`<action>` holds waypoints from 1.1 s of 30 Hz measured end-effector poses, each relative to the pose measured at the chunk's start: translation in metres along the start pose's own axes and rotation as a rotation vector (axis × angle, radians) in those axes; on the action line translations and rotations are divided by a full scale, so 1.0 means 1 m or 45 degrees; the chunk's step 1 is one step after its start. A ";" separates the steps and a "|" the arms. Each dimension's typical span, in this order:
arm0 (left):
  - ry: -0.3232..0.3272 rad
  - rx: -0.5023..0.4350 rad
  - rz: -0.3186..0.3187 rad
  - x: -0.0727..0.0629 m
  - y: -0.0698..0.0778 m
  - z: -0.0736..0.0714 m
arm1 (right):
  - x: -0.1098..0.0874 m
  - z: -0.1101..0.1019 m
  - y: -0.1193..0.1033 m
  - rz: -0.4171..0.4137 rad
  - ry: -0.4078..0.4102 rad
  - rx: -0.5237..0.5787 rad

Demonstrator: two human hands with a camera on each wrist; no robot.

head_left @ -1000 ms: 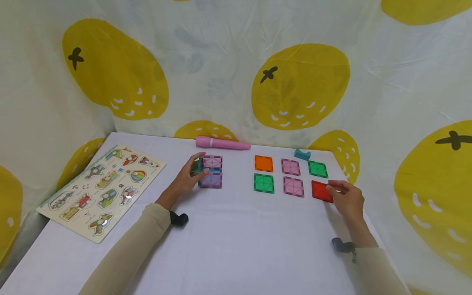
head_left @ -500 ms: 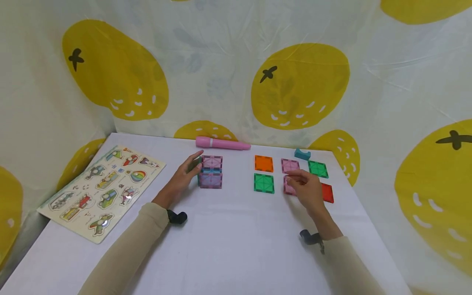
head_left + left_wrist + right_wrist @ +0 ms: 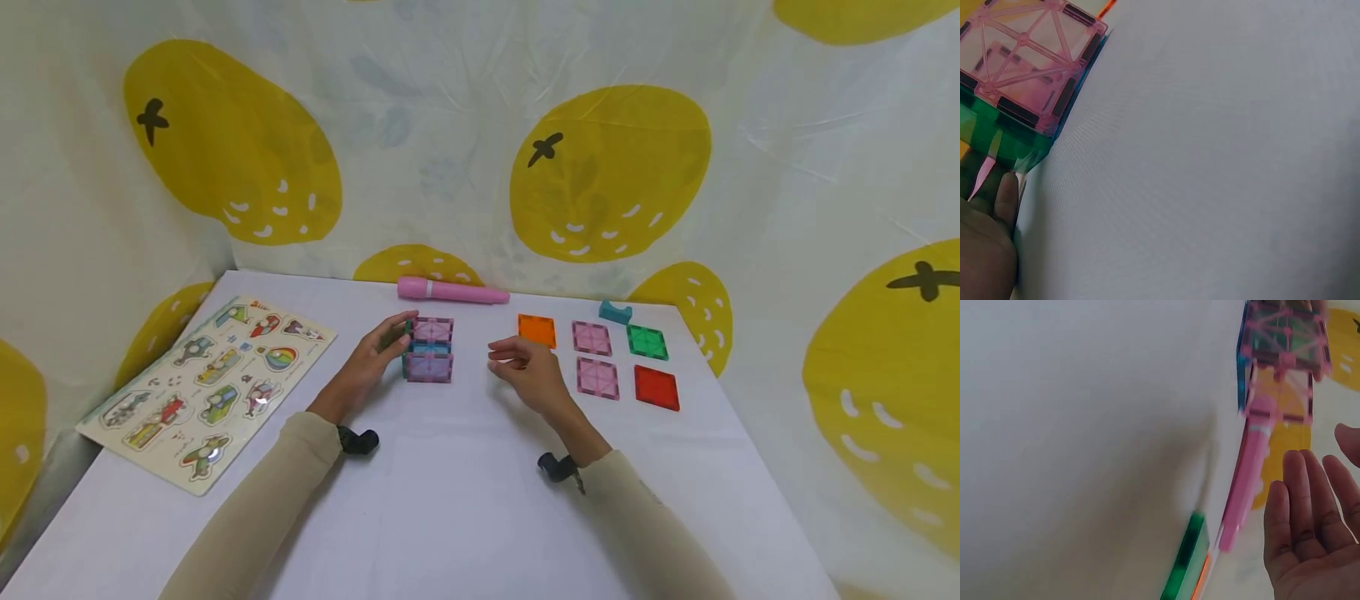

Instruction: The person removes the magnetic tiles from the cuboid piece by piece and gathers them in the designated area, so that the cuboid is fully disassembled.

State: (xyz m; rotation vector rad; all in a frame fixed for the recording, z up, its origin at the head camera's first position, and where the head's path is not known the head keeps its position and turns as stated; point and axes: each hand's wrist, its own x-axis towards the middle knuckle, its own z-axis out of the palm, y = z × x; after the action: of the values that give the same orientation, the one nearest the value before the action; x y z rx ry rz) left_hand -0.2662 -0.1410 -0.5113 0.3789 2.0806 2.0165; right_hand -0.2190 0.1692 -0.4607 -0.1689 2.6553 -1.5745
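Note:
In the head view, a small box of see-through magnetic tiles stands left of the middle, with two upright pink tiles (image 3: pixel 432 330), a blue tile (image 3: pixel 429 347) low between them and a green tile (image 3: pixel 1010 128) along its left side. My left hand (image 3: pixel 369 360) is at that side, fingers extended against the green tile, partly seen through it in the left wrist view. My right hand (image 3: pixel 534 379) hovers between the box and the loose tiles, holding nothing, fingers slightly bent. It covers a loose green tile (image 3: pixel 1186 559), visible in the right wrist view.
Right of the hand lie an orange tile (image 3: pixel 537 331), two pink tiles (image 3: pixel 597 378), a green tile (image 3: pixel 647 342) and a red tile (image 3: pixel 657 388). A pink wand-shaped object (image 3: pixel 453 291) and a teal block (image 3: pixel 616 312) lie behind. A picture puzzle board (image 3: pixel 210 392) is at left.
My right hand has moved left from the red tile, past the pink tiles, toward the box. My left thumb has drawn back slightly toward the box's left edge. The tiles have stayed put.

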 end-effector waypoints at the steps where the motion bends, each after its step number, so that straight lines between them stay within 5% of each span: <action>1: 0.002 -0.004 -0.002 0.000 0.000 0.000 | 0.002 0.006 -0.003 -0.006 -0.029 0.004; 7: 0.020 -0.004 -0.007 -0.001 0.002 0.002 | 0.014 0.038 -0.014 -0.063 -0.157 0.006; 14: 0.025 0.007 0.033 -0.001 0.001 0.003 | 0.023 0.061 -0.018 -0.157 -0.132 -0.010; 33: 0.041 0.107 0.020 0.003 0.001 0.005 | 0.012 0.063 -0.021 -0.163 -0.111 -0.094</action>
State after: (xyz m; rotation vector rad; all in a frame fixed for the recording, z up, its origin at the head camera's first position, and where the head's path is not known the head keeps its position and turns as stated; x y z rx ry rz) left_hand -0.2680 -0.1355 -0.5105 0.3812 2.1941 1.9607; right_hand -0.2235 0.1025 -0.4720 -0.4082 2.6852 -1.4659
